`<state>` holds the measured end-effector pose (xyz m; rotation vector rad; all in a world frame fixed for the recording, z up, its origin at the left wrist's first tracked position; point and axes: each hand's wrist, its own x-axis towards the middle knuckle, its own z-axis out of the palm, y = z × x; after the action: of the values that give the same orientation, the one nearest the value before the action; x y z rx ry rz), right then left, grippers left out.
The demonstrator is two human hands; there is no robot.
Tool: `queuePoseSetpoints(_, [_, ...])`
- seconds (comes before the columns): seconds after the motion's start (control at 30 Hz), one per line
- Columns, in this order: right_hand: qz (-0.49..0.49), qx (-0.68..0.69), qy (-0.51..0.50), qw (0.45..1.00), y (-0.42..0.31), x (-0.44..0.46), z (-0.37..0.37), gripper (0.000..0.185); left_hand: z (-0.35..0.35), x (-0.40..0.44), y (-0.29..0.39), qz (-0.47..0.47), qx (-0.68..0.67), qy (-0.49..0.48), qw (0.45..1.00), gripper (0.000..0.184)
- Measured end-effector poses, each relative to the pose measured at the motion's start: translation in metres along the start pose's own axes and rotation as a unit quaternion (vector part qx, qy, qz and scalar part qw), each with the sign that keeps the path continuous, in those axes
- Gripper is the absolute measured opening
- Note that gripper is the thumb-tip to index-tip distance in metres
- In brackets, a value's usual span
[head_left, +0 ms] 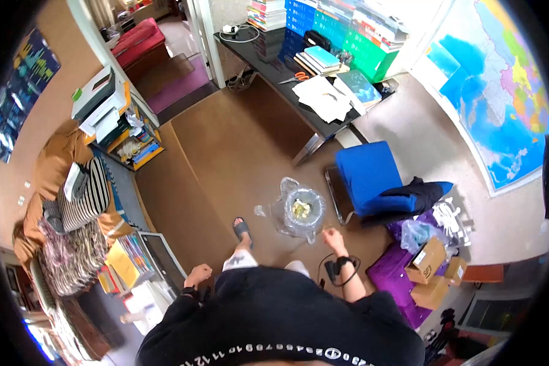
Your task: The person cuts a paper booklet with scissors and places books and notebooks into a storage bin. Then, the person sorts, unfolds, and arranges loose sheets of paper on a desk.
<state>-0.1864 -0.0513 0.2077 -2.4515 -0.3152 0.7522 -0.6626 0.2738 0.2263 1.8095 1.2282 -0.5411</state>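
On the brown floor ahead of me stands a waste bin [285, 215] lined with a clear plastic bag whose edges spread over the rim. Pale yellowish and white scraps [301, 208] lie inside it. My right hand [334, 240] is just to the right of the bin, apart from the bag, its fingers loosely bent with nothing visible in them. Down by my left side hangs my left hand [199, 275], its fingers curled in and no object showing. A small clear plastic piece [260, 210] is left of the bin.
A blue chair [369, 177] stands right of the bin, a dark garment [409, 196] over its back. Beyond is a black desk [274, 61] with papers, scissors and folders. Cardboard boxes [427, 262] sit at right; a printer shelf [141, 143] is at left.
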Motion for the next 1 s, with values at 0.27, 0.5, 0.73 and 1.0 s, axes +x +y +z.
queuePoseSetpoints(0.27, [0.083, 0.374, -0.092, 0.919, -0.191, 0.066, 0.003, 0.034, -0.176, 0.125, 0.110, 0.184, 0.056, 0.128, 0.973, 0.030])
queuePoseSetpoints(0.5, [0.041, 0.402, -0.157, 0.901, -0.326, 0.182, -0.016, 0.034, -0.286, 0.207, 0.280, 0.257, 0.030, 0.120, 0.958, 0.029])
queuePoseSetpoints(0.73, [0.130, 0.610, -0.080, 0.777, -0.383, 0.386, -0.011, 0.037, -0.328, 0.254, 0.369, 0.250, -0.017, 0.083, 0.964, 0.032])
queuePoseSetpoints(1.0, [0.247, 0.786, 0.004, 0.567, -0.380, 0.538, 0.016, 0.062, -0.364, 0.324, 0.473, 0.173, 0.115, -0.041, 0.977, 0.032])
